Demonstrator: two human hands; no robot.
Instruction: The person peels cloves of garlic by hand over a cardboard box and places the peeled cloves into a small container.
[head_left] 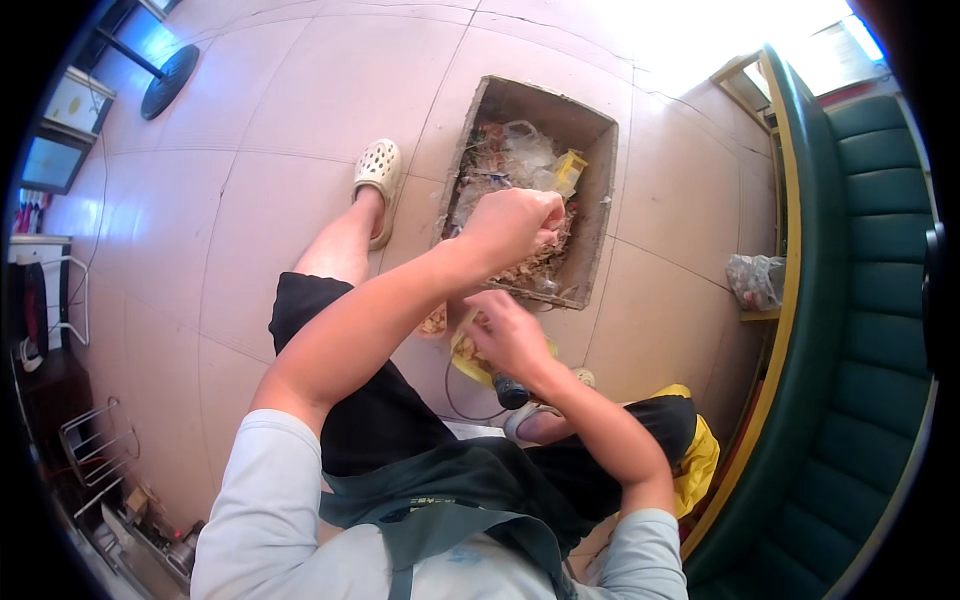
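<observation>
My left hand (515, 228) is above a worn open-topped box (597, 215), its fingers curled closed; whatever is in them is hidden. Inside the box lie brown scraps (530, 272), clear crumpled plastic (527, 148) and a yellow packet (569, 173). Closer to my body, my right hand (508, 330) is over a yellow bag or lined container (468, 362) holding pale yellowish pieces. Its fingers are bent together, and I cannot make out what they grip. Beside it, partly behind my left forearm, is a small container of light brown pieces (433, 322). A black rounded cylinder (511, 392) sits below my right wrist.
A dark green padded bench (880, 270) runs along the right, with a tied plastic bag (755, 281) by its base. Yellow plastic (700, 465) hangs by my right knee. My clog (380, 172) stands left of the box. A round stand base (170, 82) is far left, near a wire rack (100, 440).
</observation>
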